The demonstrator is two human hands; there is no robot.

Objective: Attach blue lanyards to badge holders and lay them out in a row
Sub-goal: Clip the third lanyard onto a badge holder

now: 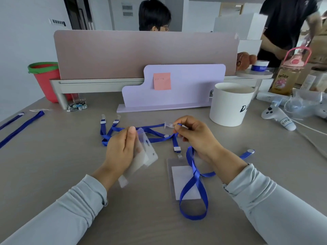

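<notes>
Both arms [74,207], in pale grey sleeves [269,197], angled inward. The left hand [122,149], thumb up, gripped a stack of clear plastic badge holders [150,156]; the right hand [196,137] pinched a clear plastic lanyard clip [168,125] with curled fingers.

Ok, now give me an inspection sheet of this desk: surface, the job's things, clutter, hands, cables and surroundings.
Surface: grey desk, matte.
Job's things: one badge holder lies flat, a blue lanyard clipped on and looped over it; loose lanyards tangled behind; two more lanyards at far left.
Clutter: white tub, drink bottle, controller, red bucket.
Hands: left hand holds a stack of clear holders; right hand pinches a lanyard clip.
Cables: white cable at the right edge.
Surroundings: pink divider, lilac board with sticky note; a seated person and a standing person beyond.
</notes>
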